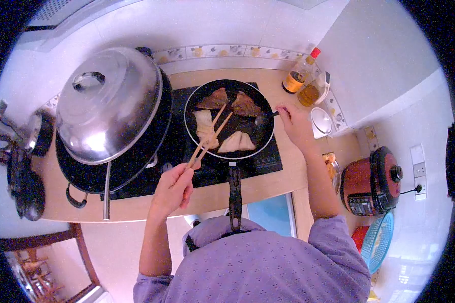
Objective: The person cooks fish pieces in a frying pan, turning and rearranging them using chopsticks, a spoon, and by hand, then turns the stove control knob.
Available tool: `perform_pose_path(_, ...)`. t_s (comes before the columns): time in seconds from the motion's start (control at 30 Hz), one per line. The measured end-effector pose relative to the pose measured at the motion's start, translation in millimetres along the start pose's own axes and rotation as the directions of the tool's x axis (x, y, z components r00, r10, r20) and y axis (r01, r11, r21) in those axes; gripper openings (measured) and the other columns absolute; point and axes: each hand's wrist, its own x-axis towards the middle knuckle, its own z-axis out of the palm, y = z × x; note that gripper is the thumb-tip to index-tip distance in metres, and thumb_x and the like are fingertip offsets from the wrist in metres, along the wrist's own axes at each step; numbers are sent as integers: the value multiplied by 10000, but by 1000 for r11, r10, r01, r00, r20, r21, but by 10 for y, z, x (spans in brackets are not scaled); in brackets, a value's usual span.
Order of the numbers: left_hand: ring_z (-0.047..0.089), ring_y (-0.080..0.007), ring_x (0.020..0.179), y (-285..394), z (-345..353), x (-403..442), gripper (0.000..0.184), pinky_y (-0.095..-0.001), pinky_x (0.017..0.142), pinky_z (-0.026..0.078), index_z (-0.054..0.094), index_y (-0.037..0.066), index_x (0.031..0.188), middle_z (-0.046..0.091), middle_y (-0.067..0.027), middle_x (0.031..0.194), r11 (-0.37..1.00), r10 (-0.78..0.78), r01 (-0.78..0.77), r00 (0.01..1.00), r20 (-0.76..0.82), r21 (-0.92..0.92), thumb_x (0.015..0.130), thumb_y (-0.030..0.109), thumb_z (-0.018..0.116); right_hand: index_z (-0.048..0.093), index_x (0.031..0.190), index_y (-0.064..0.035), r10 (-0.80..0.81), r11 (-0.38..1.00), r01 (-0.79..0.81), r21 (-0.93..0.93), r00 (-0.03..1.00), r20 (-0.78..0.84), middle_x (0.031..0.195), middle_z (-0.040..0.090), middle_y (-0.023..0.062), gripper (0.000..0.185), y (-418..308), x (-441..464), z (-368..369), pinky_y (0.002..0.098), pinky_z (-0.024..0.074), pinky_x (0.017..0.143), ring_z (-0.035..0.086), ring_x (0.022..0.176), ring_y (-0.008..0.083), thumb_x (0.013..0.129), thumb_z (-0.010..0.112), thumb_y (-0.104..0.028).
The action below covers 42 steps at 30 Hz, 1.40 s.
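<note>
My left hand (173, 188) is closed round a pair of wooden chopsticks (211, 135), whose tips reach over the frying pan (187, 123). Black inside with a pale rim, the pan holds two browned pieces of food (245, 104) at the back and several pale pieces (237, 142) nearer me. One pale piece (204, 123) lies beside and partly under the chopsticks; I cannot tell if they grip it. At the pan's right rim, my right hand (293, 123) is closed on a black-handled utensil (275, 114) with a shiny end inside the pan. The pan handle (235, 194) points toward me, untouched.
Left of the pan stands a large wok (162, 126) under a domed metal lid (111, 111). Bottles (294, 80) and a white bowl (321, 121) are at the back right. A red electric cooker (359, 179) and a blue basket (381, 242) sit farther right.
</note>
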Motion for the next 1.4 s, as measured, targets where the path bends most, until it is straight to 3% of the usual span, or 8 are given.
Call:
perform_pose_path(0.53, 363, -57, 329, 6, -8, -26, 326, -216, 317, 269, 559, -23, 1141, 425, 16, 468, 999, 40, -34, 985, -170, 37, 983, 218, 405, 613, 964, -35, 16, 997, -12, 75, 999, -48, 910, 633, 163, 166, -57, 47, 242, 417, 479, 705, 610, 830, 353, 905, 527, -164)
perform_pose_path(0.6, 362, -59, 326, 8, -10, -33, 322, -218, 316, 266, 559, -21, 1142, 426, 15, 466, 999, 29, -21, 983, -184, 42, 982, 214, 407, 602, 963, -25, 28, 985, -22, 173, 999, -33, 915, 627, 170, 161, -105, 10, 181, 413, 474, 712, 601, 843, 356, 902, 524, -151)
perform_pose_path(0.83, 364, -59, 327, 0, 43, 38, 306, -217, 318, 269, 563, -17, 1134, 429, 15, 469, 996, 12, 5, 981, -193, 86, 971, 202, 424, 603, 962, -11, 101, 988, -107, 109, 993, 58, 927, 632, 155, 179, -116, -128, 41, 406, 466, 727, 603, 852, 343, 908, 524, -163)
perform_pose_path(0.93, 367, -58, 333, 12, 76, 57, 301, -215, 321, 269, 564, -16, 1127, 428, 15, 474, 994, 4, 16, 983, -185, 107, 970, 200, 426, 615, 990, -18, 49, 996, -49, 80, 999, 7, 901, 633, 145, 221, 176, -152, 64, 387, 473, 697, 616, 797, 303, 919, 515, -201)
perform_pose_path(1.03, 368, -58, 337, 5, 102, 69, 296, -216, 325, 270, 566, -16, 1124, 426, 17, 476, 991, -6, 30, 984, -181, 131, 970, 195, 426, 626, 1027, -31, 161, 975, -170, 144, 984, 73, 797, 615, 101, 260, 382, -163, 49, 322, 481, 618, 602, 696, 200, 931, 505, -239)
perform_pose_path(1.1, 369, -58, 339, 9, 132, 74, 295, -216, 326, 270, 566, -15, 1124, 426, 18, 477, 989, -20, 47, 982, -190, 140, 970, 192, 425, 637, 1049, -47, 303, 867, -365, 339, 926, 223, 712, 565, 39, 280, 518, -126, 61, 249, 458, 540, 545, 612, 104, 940, 499, -264)
perform_pose_path(1.23, 367, -53, 335, 24, 198, 60, 293, -211, 331, 269, 573, -10, 1130, 421, 21, 473, 984, -37, 74, 975, -220, 164, 969, 180, 419, 645, 1026, -50, 385, 769, -475, 428, 879, 283, 677, 530, -1, 274, 650, -94, 90, 220, 438, 504, 513, 576, 71, 941, 504, -269)
perform_pose_path(1.4, 364, -47, 336, 69, 278, 62, 290, -206, 334, 268, 579, -5, 1128, 418, 28, 468, 977, -49, 95, 970, -237, 189, 967, 172, 414, 644, 992, -48, 307, 751, -492, 441, 851, 427, 684, 530, -7, 265, 652, -33, 82, 214, 438, 501, 507, 564, 65, 943, 503, -267)
